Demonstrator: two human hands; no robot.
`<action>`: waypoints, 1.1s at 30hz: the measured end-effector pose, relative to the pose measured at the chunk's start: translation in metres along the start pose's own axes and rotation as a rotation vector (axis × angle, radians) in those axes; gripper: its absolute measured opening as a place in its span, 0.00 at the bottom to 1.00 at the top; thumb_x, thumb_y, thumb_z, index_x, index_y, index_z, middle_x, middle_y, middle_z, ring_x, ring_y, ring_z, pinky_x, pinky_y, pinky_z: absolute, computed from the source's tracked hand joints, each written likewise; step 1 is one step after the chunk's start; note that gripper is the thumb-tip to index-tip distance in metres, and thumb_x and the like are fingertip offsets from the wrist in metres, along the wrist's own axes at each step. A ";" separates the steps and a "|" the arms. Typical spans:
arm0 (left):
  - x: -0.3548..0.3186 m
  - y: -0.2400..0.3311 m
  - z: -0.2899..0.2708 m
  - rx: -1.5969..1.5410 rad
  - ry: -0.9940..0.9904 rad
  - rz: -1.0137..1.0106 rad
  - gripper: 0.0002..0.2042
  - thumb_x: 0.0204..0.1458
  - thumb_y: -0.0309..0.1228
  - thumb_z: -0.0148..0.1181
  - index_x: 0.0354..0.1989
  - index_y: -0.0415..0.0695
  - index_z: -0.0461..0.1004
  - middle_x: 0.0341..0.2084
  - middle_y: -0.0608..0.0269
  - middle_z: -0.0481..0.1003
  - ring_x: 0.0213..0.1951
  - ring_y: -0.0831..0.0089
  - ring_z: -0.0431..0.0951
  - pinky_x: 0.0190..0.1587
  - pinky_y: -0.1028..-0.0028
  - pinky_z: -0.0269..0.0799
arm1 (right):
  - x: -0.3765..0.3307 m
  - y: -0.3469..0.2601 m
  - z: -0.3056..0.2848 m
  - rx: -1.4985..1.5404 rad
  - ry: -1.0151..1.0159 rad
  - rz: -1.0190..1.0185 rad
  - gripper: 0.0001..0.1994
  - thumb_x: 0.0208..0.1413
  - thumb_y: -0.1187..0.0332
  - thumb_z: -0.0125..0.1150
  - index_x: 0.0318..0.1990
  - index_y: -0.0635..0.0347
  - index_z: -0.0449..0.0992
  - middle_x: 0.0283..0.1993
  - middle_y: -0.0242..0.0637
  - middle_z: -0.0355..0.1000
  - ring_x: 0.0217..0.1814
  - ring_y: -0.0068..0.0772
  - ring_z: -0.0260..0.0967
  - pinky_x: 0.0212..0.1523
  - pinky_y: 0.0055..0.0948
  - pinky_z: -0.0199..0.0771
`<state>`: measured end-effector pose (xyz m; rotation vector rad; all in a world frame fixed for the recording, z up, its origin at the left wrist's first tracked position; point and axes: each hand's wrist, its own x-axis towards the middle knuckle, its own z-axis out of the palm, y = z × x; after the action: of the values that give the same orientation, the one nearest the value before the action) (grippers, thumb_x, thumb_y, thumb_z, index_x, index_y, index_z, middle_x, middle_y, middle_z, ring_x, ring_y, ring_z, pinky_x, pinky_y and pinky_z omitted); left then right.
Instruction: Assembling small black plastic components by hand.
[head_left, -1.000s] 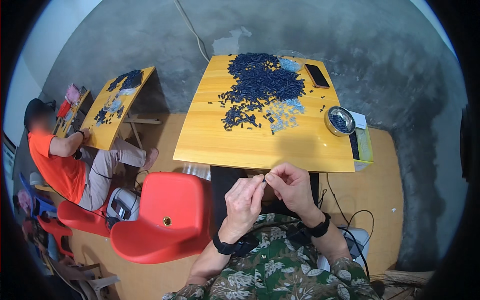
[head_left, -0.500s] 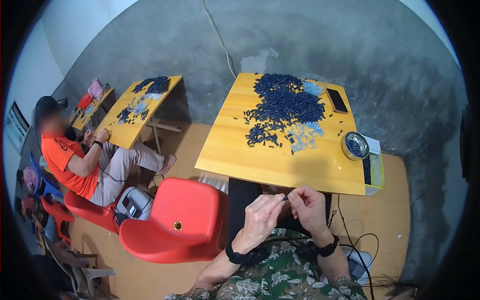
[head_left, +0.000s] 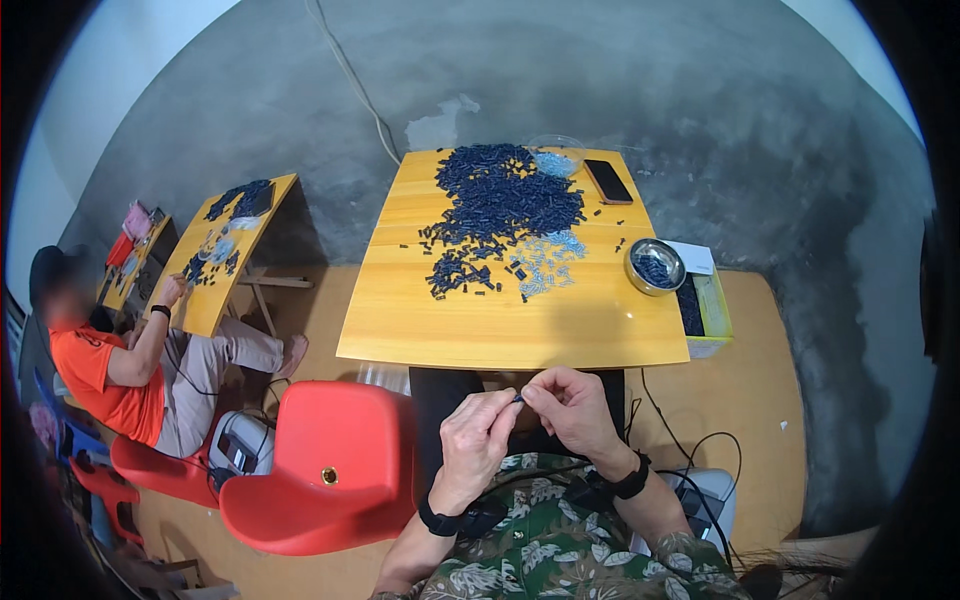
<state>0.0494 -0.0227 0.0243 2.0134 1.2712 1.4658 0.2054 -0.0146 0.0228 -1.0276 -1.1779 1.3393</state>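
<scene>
In front of my lap, below the table's near edge, my left hand (head_left: 476, 440) and my right hand (head_left: 574, 410) meet with pinched fingers. A tiny dark piece (head_left: 518, 398) shows between their fingertips; its exact shape is too small to tell. On the yellow wooden table (head_left: 420, 335) beyond lies a big heap of small dark blue-black tubular parts (head_left: 510, 205). Small clear parts (head_left: 548, 268) are scattered beside its near right side. More pale clear parts (head_left: 553, 163) sit at the back. A metal bowl (head_left: 652, 291) at the right holds dark parts.
A phone (head_left: 608, 182) lies at the table's back right. Beside the right edge stands a yellow-and-white box (head_left: 712, 347). A red chair (head_left: 340, 430) is at my left. Farther left, a person in orange (head_left: 110, 370) works at another table (head_left: 205, 318). Cables (head_left: 690, 455) hang at my right.
The whole view has swung rightward, so the table and chair appear farther left. My hands still pinch together at the dark piece. The other person's hand now reaches over their table.
</scene>
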 end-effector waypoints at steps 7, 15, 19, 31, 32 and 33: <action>0.000 0.004 0.002 -0.020 -0.029 0.023 0.06 0.47 0.19 0.65 0.35 0.35 0.77 0.29 0.51 0.78 0.32 0.56 0.79 0.35 0.66 0.75 | -0.003 0.002 -0.004 0.014 -0.011 -0.022 0.07 0.59 0.69 0.63 0.34 0.64 0.77 0.24 0.22 0.70 0.22 0.08 0.61 0.22 0.13 0.61; 0.001 -0.001 0.001 0.008 -0.040 0.052 0.07 0.47 0.18 0.64 0.35 0.36 0.77 0.29 0.51 0.78 0.31 0.56 0.79 0.34 0.66 0.75 | 0.002 -0.002 -0.007 -0.011 -0.041 0.024 0.08 0.58 0.68 0.64 0.34 0.64 0.77 0.22 0.24 0.70 0.20 0.09 0.62 0.18 0.12 0.60; 0.004 -0.003 0.003 0.009 -0.022 0.082 0.07 0.47 0.18 0.64 0.35 0.36 0.77 0.28 0.51 0.78 0.31 0.56 0.79 0.34 0.66 0.75 | 0.006 0.002 -0.010 -0.013 -0.060 0.044 0.08 0.58 0.67 0.64 0.34 0.63 0.77 0.21 0.24 0.70 0.18 0.09 0.62 0.15 0.12 0.59; 0.004 -0.011 0.007 -0.010 -0.005 0.124 0.07 0.47 0.19 0.64 0.35 0.36 0.77 0.29 0.51 0.78 0.31 0.56 0.79 0.33 0.67 0.76 | 0.000 -0.002 -0.012 -0.076 -0.021 -0.030 0.04 0.59 0.72 0.61 0.36 0.64 0.76 0.27 0.30 0.73 0.25 0.16 0.69 0.25 0.17 0.72; 0.002 -0.008 0.010 -0.024 -0.027 0.120 0.07 0.47 0.19 0.64 0.35 0.36 0.77 0.29 0.51 0.78 0.31 0.56 0.79 0.33 0.67 0.76 | 0.005 0.001 -0.013 -0.078 -0.020 -0.022 0.04 0.59 0.72 0.61 0.36 0.64 0.76 0.27 0.30 0.73 0.25 0.16 0.69 0.25 0.17 0.72; -0.002 -0.004 0.008 -0.001 -0.024 0.108 0.07 0.47 0.19 0.64 0.36 0.36 0.77 0.29 0.51 0.78 0.31 0.56 0.80 0.33 0.67 0.76 | 0.004 0.002 -0.014 -0.022 -0.073 -0.040 0.04 0.59 0.73 0.61 0.37 0.64 0.76 0.28 0.30 0.73 0.26 0.16 0.70 0.26 0.17 0.72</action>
<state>0.0543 -0.0206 0.0166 2.1223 1.1680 1.4854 0.2185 -0.0094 0.0184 -0.9724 -1.2637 1.3452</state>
